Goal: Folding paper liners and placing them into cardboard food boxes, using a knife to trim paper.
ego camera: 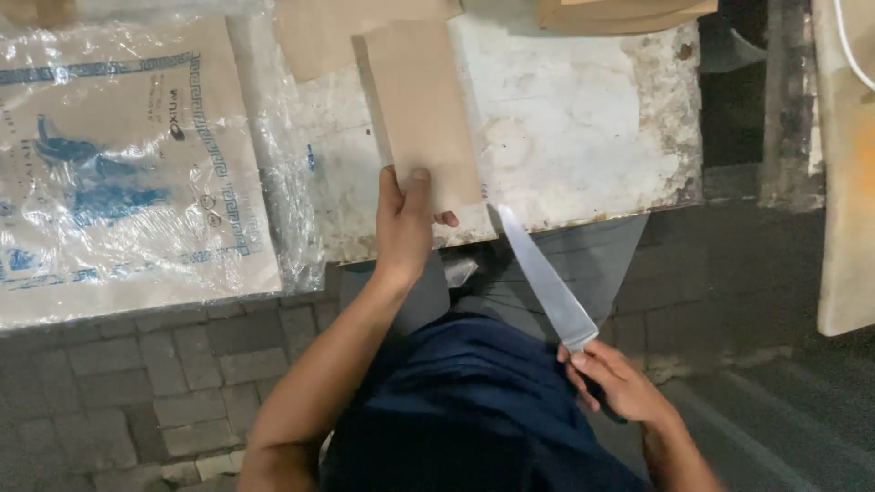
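Brown paper strip pinned at the table's near edge, knife ready.
The left hand (404, 223) clamps the paper strip (421, 118); the right hand (615, 383) grips the knife (545, 282), whose blade likely needs lining up next.

The left hand (404, 221) reaches forward on a bare, nearly straight arm, thumb up and pressed flat, the fingers curled out of sight beneath except for one fingertip showing to the right. The right hand (612, 380) sits low and close to the body, wrist bent, fingers wrapped tight in a closed fist.
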